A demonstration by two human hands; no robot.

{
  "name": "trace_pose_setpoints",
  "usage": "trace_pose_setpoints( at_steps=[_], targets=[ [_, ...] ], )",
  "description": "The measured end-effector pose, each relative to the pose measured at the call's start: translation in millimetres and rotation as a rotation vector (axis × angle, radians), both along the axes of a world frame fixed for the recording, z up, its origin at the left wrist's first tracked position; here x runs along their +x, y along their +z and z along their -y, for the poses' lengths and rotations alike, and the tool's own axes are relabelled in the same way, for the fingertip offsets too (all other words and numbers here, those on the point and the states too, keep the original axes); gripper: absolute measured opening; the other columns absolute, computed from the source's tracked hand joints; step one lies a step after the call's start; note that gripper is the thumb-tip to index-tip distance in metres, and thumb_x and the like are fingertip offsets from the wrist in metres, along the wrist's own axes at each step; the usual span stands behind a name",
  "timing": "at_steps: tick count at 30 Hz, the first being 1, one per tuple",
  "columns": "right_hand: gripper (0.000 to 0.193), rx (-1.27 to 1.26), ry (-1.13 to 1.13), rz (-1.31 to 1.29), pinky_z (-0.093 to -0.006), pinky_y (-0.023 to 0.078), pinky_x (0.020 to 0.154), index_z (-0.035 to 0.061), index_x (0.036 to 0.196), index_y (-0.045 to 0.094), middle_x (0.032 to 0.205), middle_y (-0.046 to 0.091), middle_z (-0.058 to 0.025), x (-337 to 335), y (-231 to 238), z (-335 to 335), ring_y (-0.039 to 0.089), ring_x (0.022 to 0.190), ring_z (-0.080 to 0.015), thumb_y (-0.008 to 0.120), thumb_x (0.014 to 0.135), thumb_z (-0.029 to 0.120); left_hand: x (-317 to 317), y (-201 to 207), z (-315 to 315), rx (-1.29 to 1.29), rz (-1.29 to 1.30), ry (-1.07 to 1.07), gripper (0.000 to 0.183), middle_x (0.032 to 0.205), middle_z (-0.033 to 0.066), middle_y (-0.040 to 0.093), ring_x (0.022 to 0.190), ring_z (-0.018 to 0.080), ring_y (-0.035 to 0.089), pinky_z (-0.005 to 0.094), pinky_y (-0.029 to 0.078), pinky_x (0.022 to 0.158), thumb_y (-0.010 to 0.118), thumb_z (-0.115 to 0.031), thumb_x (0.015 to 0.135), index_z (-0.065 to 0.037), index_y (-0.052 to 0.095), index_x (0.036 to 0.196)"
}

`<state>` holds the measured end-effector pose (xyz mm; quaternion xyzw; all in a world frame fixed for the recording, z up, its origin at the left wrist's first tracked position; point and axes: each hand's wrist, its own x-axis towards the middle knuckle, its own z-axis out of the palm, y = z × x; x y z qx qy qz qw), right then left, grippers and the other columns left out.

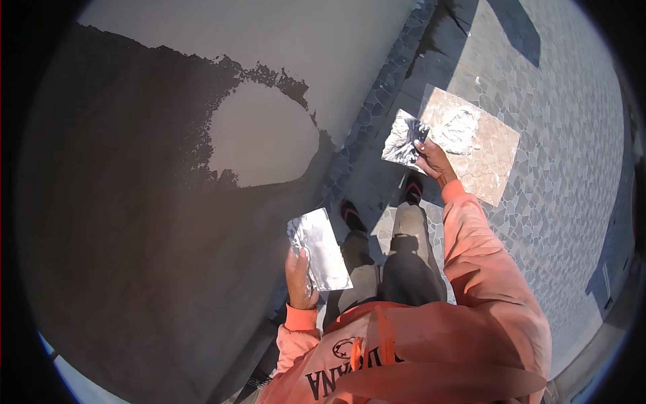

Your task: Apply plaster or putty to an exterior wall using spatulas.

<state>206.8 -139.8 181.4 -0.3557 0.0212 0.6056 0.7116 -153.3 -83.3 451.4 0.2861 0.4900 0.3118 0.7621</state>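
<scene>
My left hand (299, 279) is closed around a flat rectangular plastering trowel (324, 250), its pale, shiny face turned upward. In front and to the right, my right hand (433, 160) grips a second plastering trowel (402, 140) smeared with white plaster and dark streaks. That trowel overlaps the left edge of a tan square board (494, 168). On the board sits a mound of wet white plaster (462, 130), just beyond my right hand. The handles of both trowels are mostly hidden by my fingers and the blades.
A wall (134, 222) fills the left side, dark grey with a paler coated area (266, 135) that has ragged edges. Crazy-paved stone floor (558, 161) spreads to the right. My shoes (351, 214) stand close to the foot of the wall. Shadows fall across the paving.
</scene>
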Motion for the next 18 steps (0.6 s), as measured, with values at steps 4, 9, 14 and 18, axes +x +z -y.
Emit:
trace_pose_setpoints(
  at_steps=[4,9,14,18],
  targets=[
    [0.01,-0.171,-0.073,-0.112,-0.0369,0.054,0.078,-0.001,0.097,0.06,0.091,0.063,-0.0063,-90.1,24.8,-144.3,0.063,0.086,-0.0185,0.055,0.09,0.005,-44.4,5.3,3.0,-0.014,-0.041,0.048,0.034,0.11,0.0091,0.061,0.094,0.0164,0.063,0.0293,0.05,0.084,0.049,-0.021,0.097,0.003,0.049,0.121],
    [0.011,-0.197,-0.036,0.453,-0.036,0.058,0.064,-0.0052,0.086,0.059,0.08,0.061,-0.0106,-134.3,131.3,-214.4,0.064,0.072,-0.0213,0.053,0.08,0.003,-92.2,22.0,8.1,-0.004,-0.065,0.137,0.035,0.102,0.0099,0.064,0.09,0.0167,0.063,0.0289,0.05,0.081,0.05,-0.025,0.097,0.006,0.055,0.113],
    [0.016,-0.154,0.031,0.527,-0.0376,0.06,0.061,-0.0103,0.079,0.057,0.074,0.059,-0.0123,-122.5,246.5,-229.0,0.063,0.061,-0.0236,0.052,0.078,0.005,-114.0,13.5,2.9,-0.085,0.038,0.192,0.04,0.11,0.0149,0.064,0.097,0.0246,0.065,0.0367,0.052,0.086,0.049,-0.026,0.097,0.007,0.051,0.121],
    [0.023,-0.115,0.145,0.678,-0.0332,0.058,0.056,-0.0111,0.065,0.054,0.064,0.058,-0.0128,-114.5,346.4,-235.1,0.064,0.057,-0.0241,0.055,0.078,0.008,-107.4,19.8,-3.9,0.017,0.167,0.18,0.037,0.116,0.015,0.061,0.106,0.0256,0.061,0.0384,0.05,0.089,0.048,-0.022,0.097,0.005,0.051,0.123]
  ],
)
